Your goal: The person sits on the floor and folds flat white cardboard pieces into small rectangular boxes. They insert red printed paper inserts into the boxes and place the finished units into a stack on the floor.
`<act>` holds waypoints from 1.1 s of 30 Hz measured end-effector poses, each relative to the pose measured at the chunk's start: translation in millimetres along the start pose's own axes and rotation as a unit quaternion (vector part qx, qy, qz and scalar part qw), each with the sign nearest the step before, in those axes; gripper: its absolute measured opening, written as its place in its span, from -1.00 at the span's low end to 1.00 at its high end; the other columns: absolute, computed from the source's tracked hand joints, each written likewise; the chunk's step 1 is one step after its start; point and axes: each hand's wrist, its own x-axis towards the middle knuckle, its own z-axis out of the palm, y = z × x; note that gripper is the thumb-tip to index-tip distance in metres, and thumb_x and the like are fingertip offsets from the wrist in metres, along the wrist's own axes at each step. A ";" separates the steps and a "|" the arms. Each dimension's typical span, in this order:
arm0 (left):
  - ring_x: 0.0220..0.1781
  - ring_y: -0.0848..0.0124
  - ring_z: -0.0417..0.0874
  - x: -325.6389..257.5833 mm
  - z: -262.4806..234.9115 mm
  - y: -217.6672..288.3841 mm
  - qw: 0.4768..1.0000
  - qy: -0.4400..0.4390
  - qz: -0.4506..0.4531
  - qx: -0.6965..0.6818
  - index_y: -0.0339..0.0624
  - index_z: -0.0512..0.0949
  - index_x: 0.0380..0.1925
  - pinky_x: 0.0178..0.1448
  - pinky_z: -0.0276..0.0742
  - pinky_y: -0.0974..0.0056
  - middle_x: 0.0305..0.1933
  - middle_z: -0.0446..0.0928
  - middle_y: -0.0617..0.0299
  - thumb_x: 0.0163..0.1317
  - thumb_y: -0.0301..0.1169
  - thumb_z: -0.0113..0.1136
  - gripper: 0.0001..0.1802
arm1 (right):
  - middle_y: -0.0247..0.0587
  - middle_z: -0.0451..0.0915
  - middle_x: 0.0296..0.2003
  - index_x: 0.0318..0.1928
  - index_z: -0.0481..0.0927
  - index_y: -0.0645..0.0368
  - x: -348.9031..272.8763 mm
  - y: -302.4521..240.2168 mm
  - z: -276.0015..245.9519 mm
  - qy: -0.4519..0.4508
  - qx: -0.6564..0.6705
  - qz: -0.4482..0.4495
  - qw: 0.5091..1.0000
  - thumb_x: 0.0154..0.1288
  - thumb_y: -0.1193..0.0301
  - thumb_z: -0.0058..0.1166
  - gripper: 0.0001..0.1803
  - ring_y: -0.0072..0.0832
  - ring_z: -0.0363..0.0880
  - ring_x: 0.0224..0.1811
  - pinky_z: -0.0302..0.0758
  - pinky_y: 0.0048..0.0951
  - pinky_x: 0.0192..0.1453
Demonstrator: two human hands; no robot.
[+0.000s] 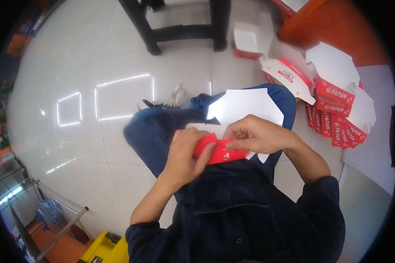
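On my lap lies a partly folded food carton (250, 105), its white inner side facing up and a red outer panel turned toward me. My left hand (186, 151) grips the left end of the red panel, thumb on the front. The fingers of my right hand (254, 136) pinch the panel's upper edge near its middle, the thumb on the red face. White flaps stick out past the right hand, over my thigh. Both hands partly hide the folds between them.
Red and white cartons (333, 96), some standing open, are piled at the right beside an orange surface (333, 30). A black stool (180, 33) stands ahead. Crumpled paper (179, 93) lies near my shoe. A metal rail (61, 230) and a yellow object (105, 250) are at the lower left.
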 end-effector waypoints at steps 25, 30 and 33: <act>-0.44 0.27 0.49 7.4 -28.7 -8.4 0.988 -0.023 -0.139 -0.067 -0.32 0.53 -0.29 -0.27 0.39 0.25 -0.45 0.47 0.06 0.45 -0.48 0.08 -0.86 | -0.16 0.57 -0.51 0.00 0.60 0.27 -36.6 -31.6 19.1 0.420 -0.172 -0.271 0.849 0.35 0.50 0.29 -0.75 -0.30 0.60 -0.46 0.50 -0.35 -0.30; -0.43 0.15 0.52 5.7 -33.9 -9.9 0.986 -0.060 -0.117 -0.100 -0.32 0.55 -0.32 -0.29 0.42 0.21 -0.44 0.51 0.01 0.41 -0.46 0.18 -0.86 | -0.10 0.60 -0.38 0.25 0.60 0.20 -7.9 7.9 35.4 0.340 -0.124 -0.177 0.915 0.34 0.47 0.33 -0.53 -0.39 0.55 -0.46 0.47 -0.38 -0.33; -0.43 0.13 0.50 8.8 -35.4 -1.6 0.986 -0.073 -0.106 -0.103 -0.30 0.56 -0.34 -0.27 0.41 0.18 -0.44 0.51 0.01 0.37 -0.46 0.23 -0.87 | -0.20 0.53 -0.43 0.18 0.64 0.20 -1.7 5.1 28.1 0.287 -0.072 -0.175 0.939 0.28 0.43 0.40 -0.54 -0.48 0.42 -0.50 0.36 -0.43 -0.38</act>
